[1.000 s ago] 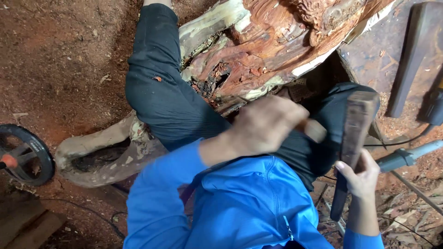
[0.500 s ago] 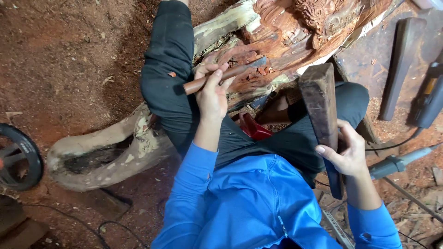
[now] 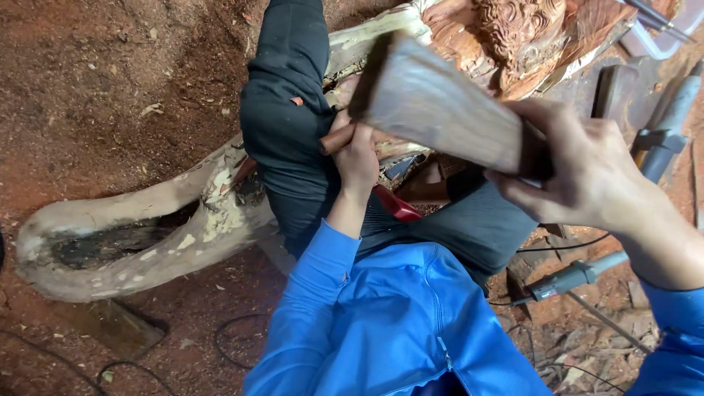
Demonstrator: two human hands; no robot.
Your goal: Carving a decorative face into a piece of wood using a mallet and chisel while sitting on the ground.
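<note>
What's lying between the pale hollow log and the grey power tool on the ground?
In the head view, the person's dark-trousered legs and blue jacket fill the stretch between the pale log and the grey power tool.

No packages, labels, signs or screens show anywhere, from twelve o'clock round to six.

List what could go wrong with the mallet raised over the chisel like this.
The wooden mallet in the right hand is blurred and close above the left hand gripping the chisel handle; a stray blow could hit the fingers. The chisel sits right beside the dark-trousered knee, so a slip might reach the leg. Cables near the legs could snag.
</note>
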